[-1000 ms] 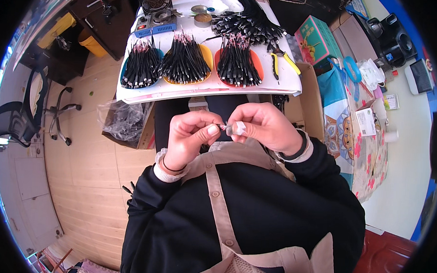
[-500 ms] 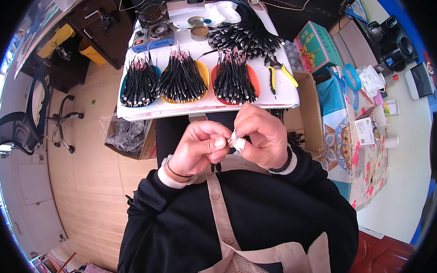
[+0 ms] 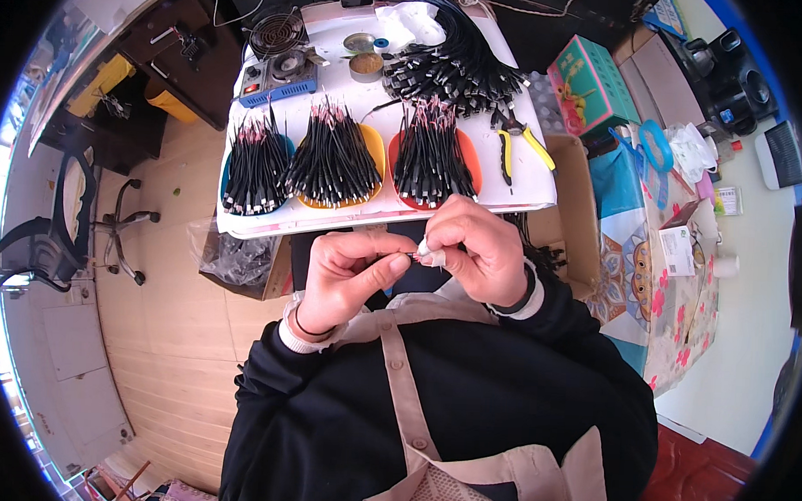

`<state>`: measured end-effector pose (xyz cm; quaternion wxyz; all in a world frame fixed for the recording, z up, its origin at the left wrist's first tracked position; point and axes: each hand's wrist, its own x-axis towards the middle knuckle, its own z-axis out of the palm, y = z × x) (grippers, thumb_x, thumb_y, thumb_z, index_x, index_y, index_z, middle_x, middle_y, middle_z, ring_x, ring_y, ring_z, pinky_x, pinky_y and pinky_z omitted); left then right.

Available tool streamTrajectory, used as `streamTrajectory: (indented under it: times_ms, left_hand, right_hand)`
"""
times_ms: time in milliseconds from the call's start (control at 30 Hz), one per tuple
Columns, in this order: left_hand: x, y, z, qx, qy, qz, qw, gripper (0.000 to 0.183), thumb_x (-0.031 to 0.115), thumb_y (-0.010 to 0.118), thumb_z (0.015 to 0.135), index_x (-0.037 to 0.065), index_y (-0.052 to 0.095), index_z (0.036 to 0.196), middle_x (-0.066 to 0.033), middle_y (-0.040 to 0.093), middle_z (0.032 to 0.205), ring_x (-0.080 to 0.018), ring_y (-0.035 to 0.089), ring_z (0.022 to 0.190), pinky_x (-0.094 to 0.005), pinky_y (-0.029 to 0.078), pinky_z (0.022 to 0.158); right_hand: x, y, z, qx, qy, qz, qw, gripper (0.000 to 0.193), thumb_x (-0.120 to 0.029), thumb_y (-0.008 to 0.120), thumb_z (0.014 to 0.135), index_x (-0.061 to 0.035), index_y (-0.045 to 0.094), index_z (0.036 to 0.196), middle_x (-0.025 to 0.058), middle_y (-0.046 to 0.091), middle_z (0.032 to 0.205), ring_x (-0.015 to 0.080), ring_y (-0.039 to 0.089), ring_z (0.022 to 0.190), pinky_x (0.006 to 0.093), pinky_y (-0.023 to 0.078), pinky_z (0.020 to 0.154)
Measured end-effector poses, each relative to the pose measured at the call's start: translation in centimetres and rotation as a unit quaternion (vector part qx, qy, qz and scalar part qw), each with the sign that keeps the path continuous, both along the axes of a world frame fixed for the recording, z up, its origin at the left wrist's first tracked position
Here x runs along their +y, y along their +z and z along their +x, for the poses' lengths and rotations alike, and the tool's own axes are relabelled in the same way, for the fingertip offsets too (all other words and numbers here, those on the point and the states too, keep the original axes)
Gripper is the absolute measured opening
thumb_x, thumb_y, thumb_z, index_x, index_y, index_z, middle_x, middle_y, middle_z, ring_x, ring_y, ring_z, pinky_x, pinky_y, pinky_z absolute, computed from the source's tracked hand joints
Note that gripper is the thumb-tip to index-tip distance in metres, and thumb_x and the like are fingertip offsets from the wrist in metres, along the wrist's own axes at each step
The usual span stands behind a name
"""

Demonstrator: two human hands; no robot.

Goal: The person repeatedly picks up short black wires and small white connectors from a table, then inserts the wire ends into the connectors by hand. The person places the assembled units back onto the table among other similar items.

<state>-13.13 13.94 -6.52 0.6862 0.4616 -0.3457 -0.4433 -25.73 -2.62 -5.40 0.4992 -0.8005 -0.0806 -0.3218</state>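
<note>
In front of my body, just off the table's near edge, both hands meet. My left hand (image 3: 347,279) pinches a thin black cable (image 3: 408,255) between thumb and forefinger, close to its end. My right hand (image 3: 479,253) has white tape-like wrapping (image 3: 433,256) on its fingertips, and these are closed around the fine wires at the cable's tip. Beyond the hands, bundles of short black cables stand in a blue tray (image 3: 288,147), a yellow tray (image 3: 380,148) and an orange-red tray (image 3: 471,160).
Yellow-handled wire cutters (image 3: 519,149) lie on the white table's (image 3: 367,221) right side. A blue soldering device (image 3: 283,79), a round tin (image 3: 366,67) and a heap of black cables (image 3: 456,67) are farther back. A cardboard box (image 3: 579,217) stands at right, an office chair (image 3: 57,225) at left.
My left hand has shifted slightly left, its fingers straighter along the cable. The right hand stays nearly in place, fingertips still at the wire end. The view has tilted slightly.
</note>
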Motion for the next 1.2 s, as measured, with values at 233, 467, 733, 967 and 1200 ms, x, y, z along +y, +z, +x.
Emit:
streamTrajectory:
  times_ms: [233,467,733,967,1200]
  left_hand:
    - [-3.0,4.4,2.3,-0.062,0.034,0.021,0.997,0.014,0.003,0.062,0.092,-0.006,0.067,0.102,-0.0026,0.064,0.077,-0.0045,0.053,0.065,-0.0189,0.043,0.059]
    - [-12.2,6.8,11.7,-0.508,0.174,0.069,0.841,0.009,0.003,0.065,0.087,-0.001,0.067,0.095,-0.0089,0.065,0.071,-0.0118,0.061,0.06,-0.0239,0.047,0.057]
    - [-21.9,-3.8,22.0,-0.751,0.057,0.166,0.637,0.014,0.015,0.063,0.086,0.004,0.067,0.092,-0.0156,0.066,0.083,-0.034,0.064,0.078,-0.0408,0.052,0.07]
    - [-24.2,-7.8,24.8,-0.761,0.026,0.204,0.616,0.012,0.015,0.059,0.086,0.004,0.064,0.09,-0.0159,0.065,0.083,-0.0361,0.063,0.079,-0.0444,0.051,0.071]
    - [-25.1,-8.1,25.0,-0.765,0.012,0.216,0.606,0.011,0.013,0.058,0.085,0.004,0.063,0.089,-0.0163,0.065,0.083,-0.0368,0.063,0.08,-0.045,0.051,0.072]
  right_hand:
    - [-2.4,-1.8,1.0,-0.005,-0.022,0.183,0.983,0.018,-0.014,0.063,0.092,0.002,0.059,0.1,0.0096,0.061,0.093,0.0144,0.058,0.079,0.0257,0.047,0.07]
    - [-5.4,-3.6,0.8,0.121,0.079,0.18,0.973,0.012,-0.013,0.059,0.093,-0.0024,0.062,0.099,0.008,0.063,0.085,0.0193,0.061,0.07,0.0282,0.046,0.064]
    - [-7.6,-5.3,1.7,0.138,0.164,0.122,0.969,0.015,-0.006,0.061,0.087,-0.0055,0.063,0.102,0.0083,0.064,0.087,0.0281,0.063,0.08,0.0363,0.05,0.071]
    - [-8.8,-6.0,1.9,0.146,0.18,0.15,0.961,0.016,-0.004,0.062,0.085,-0.0044,0.063,0.101,0.0088,0.065,0.088,0.028,0.063,0.08,0.0356,0.05,0.07]
    - [-9.0,-6.4,2.3,0.132,0.173,0.158,0.963,0.017,-0.002,0.062,0.084,-0.0037,0.063,0.1,0.009,0.063,0.084,0.0274,0.061,0.076,0.0354,0.049,0.067]
